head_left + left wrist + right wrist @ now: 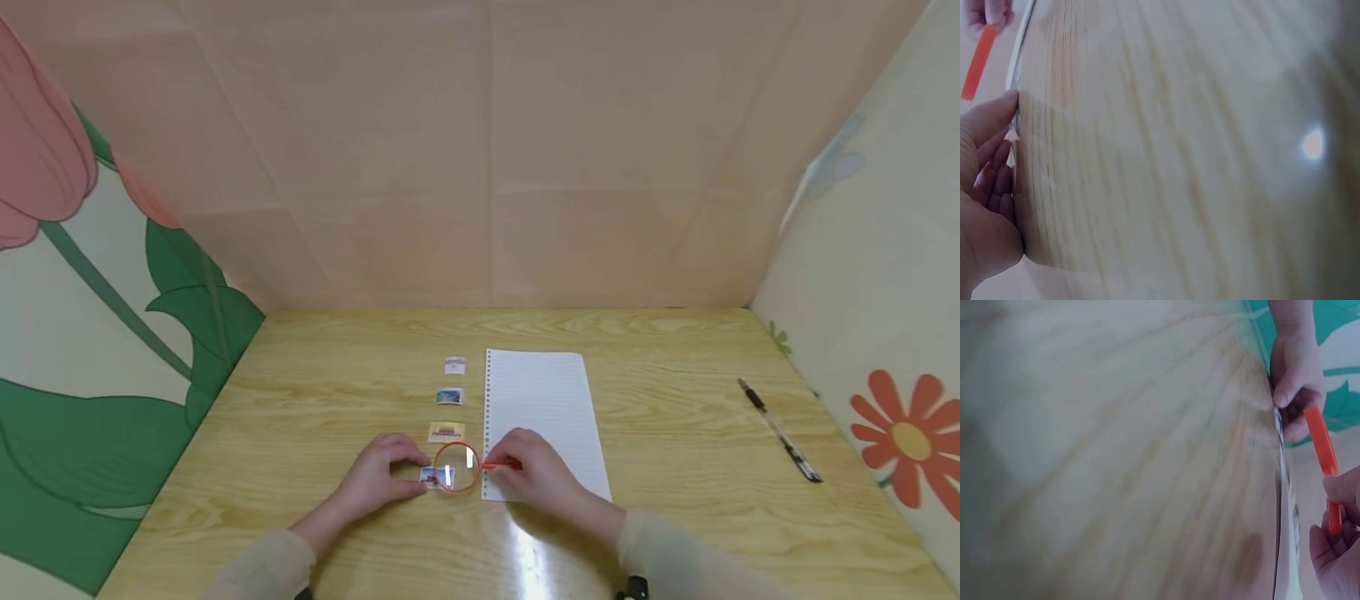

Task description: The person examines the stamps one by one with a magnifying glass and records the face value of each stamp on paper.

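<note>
A magnifying glass with a round orange-red rim [457,443] is in my right hand [536,471], pinched by its short orange handle [1322,447]. Its lens overlaps the lowest small picture stamp [427,475] in the head view. My left hand [378,477] has its thumb and forefinger at the upper and lower left edges of that stamp, holding it at the table. From the left wrist, the thumb [997,115] shows low against the tabletop. Above it in a column lie a yellowish stamp [446,432], a blue-green stamp [450,396] and a pale stamp [454,365].
A lined sheet of paper [540,392] with punched holes lies right of the stamps, partly under my right hand. Farther right, a black and clear pen [780,432] lies slanted on the wooden table [337,367]. Patterned side walls and a pinkish back wall enclose the table.
</note>
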A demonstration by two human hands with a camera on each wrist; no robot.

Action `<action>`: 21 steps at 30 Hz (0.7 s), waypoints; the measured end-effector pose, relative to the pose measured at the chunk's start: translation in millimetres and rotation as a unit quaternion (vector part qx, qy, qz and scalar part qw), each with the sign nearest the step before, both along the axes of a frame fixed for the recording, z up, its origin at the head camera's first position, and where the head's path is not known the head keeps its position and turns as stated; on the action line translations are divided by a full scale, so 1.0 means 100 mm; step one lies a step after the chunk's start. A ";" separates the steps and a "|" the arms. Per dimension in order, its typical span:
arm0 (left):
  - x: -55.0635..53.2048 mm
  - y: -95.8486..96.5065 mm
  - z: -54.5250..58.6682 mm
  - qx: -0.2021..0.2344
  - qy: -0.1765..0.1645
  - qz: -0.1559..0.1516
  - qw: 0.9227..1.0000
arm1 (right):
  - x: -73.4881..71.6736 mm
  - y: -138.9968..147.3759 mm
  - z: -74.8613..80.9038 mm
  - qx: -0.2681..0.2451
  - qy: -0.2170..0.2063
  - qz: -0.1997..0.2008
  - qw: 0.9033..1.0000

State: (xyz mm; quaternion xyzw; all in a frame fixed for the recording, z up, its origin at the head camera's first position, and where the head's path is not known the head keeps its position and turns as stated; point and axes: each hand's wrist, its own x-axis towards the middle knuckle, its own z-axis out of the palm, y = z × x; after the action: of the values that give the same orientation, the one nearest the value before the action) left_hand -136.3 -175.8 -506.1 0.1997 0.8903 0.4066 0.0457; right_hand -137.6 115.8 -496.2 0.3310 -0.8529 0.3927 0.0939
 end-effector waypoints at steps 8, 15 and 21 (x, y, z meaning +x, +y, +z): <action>-0.01 0.00 -0.01 -0.001 0.030 -0.008 1.000 | 0.04 -0.16 0.02 0.026 -0.030 0.011 0.999; -0.02 0.00 -0.02 -0.004 0.042 -0.015 0.999 | 0.05 -0.23 0.04 0.044 -0.038 0.000 0.998; -0.03 0.00 -0.03 -0.001 0.050 -0.018 0.999 | 0.04 -0.26 0.05 0.046 -0.031 0.006 0.998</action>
State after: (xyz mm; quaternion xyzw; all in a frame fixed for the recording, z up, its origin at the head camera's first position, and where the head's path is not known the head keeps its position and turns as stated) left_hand -138.9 -175.8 -508.7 0.2359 0.8882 0.3942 0.0085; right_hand -133.1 89.7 -491.0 0.3276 -0.8704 0.3641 0.0495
